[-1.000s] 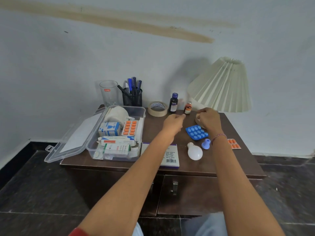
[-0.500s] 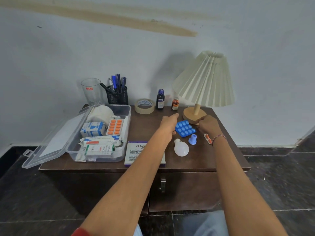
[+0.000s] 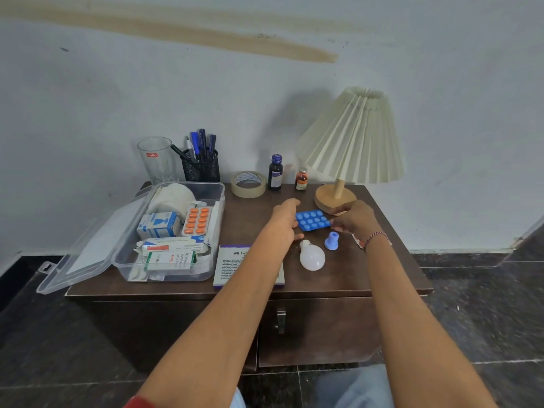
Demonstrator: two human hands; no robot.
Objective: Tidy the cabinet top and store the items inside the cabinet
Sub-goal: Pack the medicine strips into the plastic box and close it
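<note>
Pill strip point(image 3: 313, 219), blue, rows of blisters facing up. Half a second ago it lay flat beside the left hand point(image 3: 284, 220). Now the left hand and right hand point(image 3: 354, 220) pinch its short ends, at 12 o'clock from the light bulb point(image 3: 312, 256). Pick-up has probably begun, and the open box point(image 3: 206, 184) waits at 9 o'clock.

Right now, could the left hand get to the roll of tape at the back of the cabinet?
Probably yes. The tape roll lies just beyond the left hand, with only bare cabinet top between them. That hand grips the blue pill strip, so it may need to let go first.
</note>
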